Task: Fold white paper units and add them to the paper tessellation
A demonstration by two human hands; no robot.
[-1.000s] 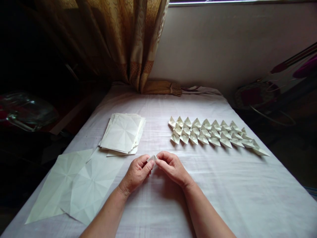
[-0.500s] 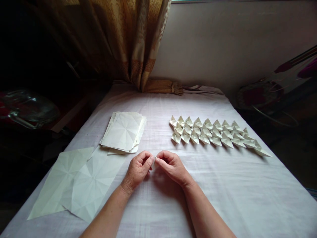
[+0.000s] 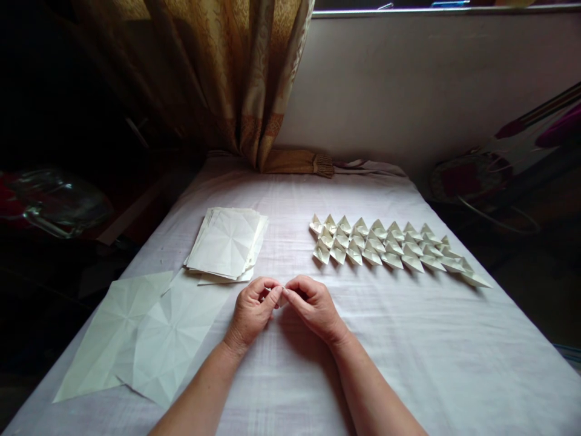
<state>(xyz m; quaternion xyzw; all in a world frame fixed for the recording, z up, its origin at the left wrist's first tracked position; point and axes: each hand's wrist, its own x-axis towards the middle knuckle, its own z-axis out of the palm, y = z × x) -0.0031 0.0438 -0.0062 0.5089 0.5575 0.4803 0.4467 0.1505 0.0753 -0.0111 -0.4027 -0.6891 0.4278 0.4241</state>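
Close together over the middle of the table, my left hand [image 3: 255, 306] and my right hand [image 3: 315, 306] pinch a small folded piece of paper [image 3: 282, 298] between thumbs and fingers. Most of that piece is hidden by the fingers. Beyond my left hand lies a stack of creased paper sheets [image 3: 224, 242]. Two or more larger creased sheets [image 3: 163, 339] overlap beside my left forearm. To the right, past my right hand, several folded paper boats [image 3: 376, 242] stand in close rows.
A pale cloth [image 3: 408, 339] covers the table. At its far edge hangs a gold patterned curtain [image 3: 254, 91], by a light wall [image 3: 408, 85]. A clear plastic-looking object [image 3: 59, 200] is in the dark at left, and a dark red round item [image 3: 469, 178] is at right.
The view has tilted up slightly, showing more of the ledge above the wall. Both hands stay together, and slightly more of the folded paper shows between the fingertips.
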